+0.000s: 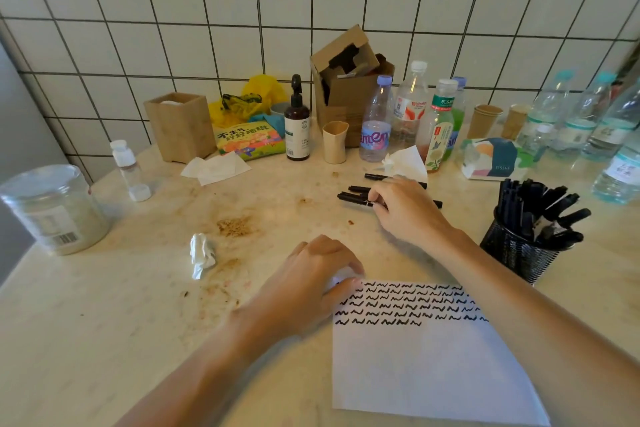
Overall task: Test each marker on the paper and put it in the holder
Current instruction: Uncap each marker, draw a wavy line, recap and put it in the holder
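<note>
the right hand reaches forward over a small group of black markers lying flat on the table, beyond the paper. its fingertips are curled down onto the nearest marker and appear to pinch its barrel; the marker lies on the table surface. the two other loose markers lie just behind it, roughly parallel, partly covered by the hand.

the left hand rests on the upper left corner of the paper, fingers bent, with the fingertips pressing the sheet against the table. it holds nothing.

the paper lies flat at the near right of the table. its upper part carries rows of short black test squiggles (the last row stops partway across); the lower part is blank.

the holder, a black mesh cup, stands upright to the right of the paper, near the right forearm. it is filled with black markers leaning out to the right.

further items on the table: a crumpled tissue left of the left hand, a clear jar at the far left, a wooden box, a dark pump bottle, an open cardboard box, several plastic bottles and a tissue pack along the tiled wall.
</note>
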